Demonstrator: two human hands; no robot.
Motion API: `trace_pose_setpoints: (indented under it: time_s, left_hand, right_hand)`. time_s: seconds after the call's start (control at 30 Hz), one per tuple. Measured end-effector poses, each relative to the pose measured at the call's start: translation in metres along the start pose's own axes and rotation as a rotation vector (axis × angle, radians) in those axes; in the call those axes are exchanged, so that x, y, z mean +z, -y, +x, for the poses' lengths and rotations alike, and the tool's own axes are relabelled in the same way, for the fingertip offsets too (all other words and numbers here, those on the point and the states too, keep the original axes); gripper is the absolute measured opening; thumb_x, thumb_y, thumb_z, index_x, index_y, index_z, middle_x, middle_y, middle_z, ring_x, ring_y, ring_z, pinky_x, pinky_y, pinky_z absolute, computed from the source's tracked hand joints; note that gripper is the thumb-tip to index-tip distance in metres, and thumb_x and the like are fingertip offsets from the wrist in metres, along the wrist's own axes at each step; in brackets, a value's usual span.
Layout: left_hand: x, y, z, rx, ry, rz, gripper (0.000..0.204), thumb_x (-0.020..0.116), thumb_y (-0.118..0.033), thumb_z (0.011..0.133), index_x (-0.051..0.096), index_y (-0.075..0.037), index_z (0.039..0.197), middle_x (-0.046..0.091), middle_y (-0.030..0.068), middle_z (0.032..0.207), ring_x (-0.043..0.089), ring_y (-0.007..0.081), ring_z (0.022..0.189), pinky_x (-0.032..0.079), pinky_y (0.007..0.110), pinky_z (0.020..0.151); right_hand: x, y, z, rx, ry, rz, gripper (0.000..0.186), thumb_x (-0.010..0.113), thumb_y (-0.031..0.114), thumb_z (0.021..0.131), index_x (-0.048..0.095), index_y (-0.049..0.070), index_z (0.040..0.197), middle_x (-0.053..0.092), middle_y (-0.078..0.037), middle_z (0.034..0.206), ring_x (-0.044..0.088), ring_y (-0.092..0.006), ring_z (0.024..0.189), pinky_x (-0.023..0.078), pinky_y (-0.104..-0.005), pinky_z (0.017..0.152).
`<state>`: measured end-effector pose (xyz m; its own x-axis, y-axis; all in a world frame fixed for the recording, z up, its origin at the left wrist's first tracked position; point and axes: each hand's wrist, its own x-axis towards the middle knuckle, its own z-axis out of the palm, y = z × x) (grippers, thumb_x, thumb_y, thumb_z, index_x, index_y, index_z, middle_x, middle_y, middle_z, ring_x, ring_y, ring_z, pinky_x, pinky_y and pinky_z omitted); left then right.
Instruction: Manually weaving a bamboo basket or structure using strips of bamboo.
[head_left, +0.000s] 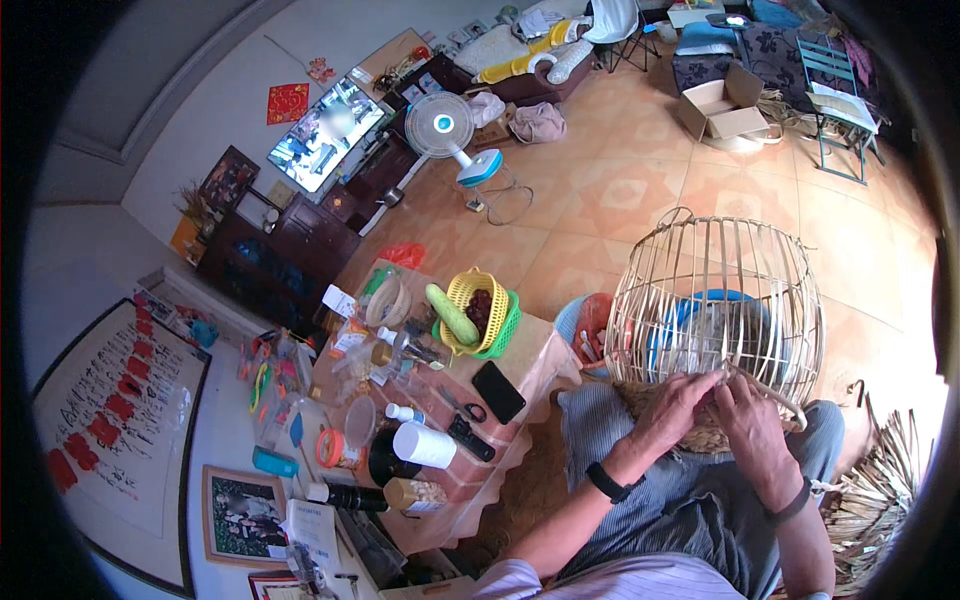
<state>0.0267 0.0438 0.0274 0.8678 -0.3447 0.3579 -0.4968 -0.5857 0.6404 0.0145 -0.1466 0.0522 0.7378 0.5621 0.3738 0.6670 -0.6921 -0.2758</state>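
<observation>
A half-woven basket of thin, pale strips lies across my lap, its open lattice of ribs pointing away from me. Close to my knees, the woven part is denser and brown. My left hand is closed at this near edge, fingertips pinched on the basket's strips. Right beside it, my right hand is closed on the basket too, with fingers bent inward. A thicker pale strand curves out past the right hand. The exact strip between my fingertips is hidden.
Left of me stands a cluttered table with a phone, a white bottle, jars and a yellow basket. A bundle of dry straw lies at my right. Blue tubs sit behind the ribs. A fan stands farther off.
</observation>
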Motion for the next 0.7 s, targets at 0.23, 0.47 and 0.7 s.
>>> trace_pose_setpoints:
  time_s: [0.23,0.47,0.7]
  left_hand:
    - [-0.007,-0.001,0.006,-0.026,0.103,-0.126,0.029,0.063,0.005,0.094,0.069,-0.001,0.121,0.074,0.0219,0.108,0.073,0.0377,0.101,0.059,0.041,0.086]
    - [-0.009,0.002,0.012,-0.103,0.174,-0.132,0.022,0.064,-0.006,0.098,0.070,-0.001,0.118,0.075,0.0201,0.105,0.073,0.0363,0.100,0.058,0.042,0.087]
    - [-0.009,0.010,0.020,-0.223,0.267,-0.192,0.020,0.067,-0.008,0.095,0.074,-0.005,0.113,0.075,0.0205,0.102,0.075,0.0337,0.098,0.057,0.040,0.088]
  right_hand:
    - [-0.026,0.003,-0.029,0.125,0.104,0.054,0.031,0.070,0.009,0.088,0.061,0.004,0.117,0.063,-0.015,0.100,0.070,-0.0314,0.082,0.056,-0.0430,0.060]
    - [-0.028,-0.064,-0.098,0.111,0.027,0.136,0.017,0.077,0.011,0.085,0.066,0.002,0.095,0.063,-0.012,0.079,0.066,-0.0299,0.070,0.053,-0.0413,0.062]
    - [-0.034,-0.128,-0.163,0.981,-0.009,0.516,0.015,0.070,0.002,0.086,0.067,-0.001,0.101,0.060,-0.013,0.087,0.060,-0.0201,0.085,0.049,-0.0362,0.077]
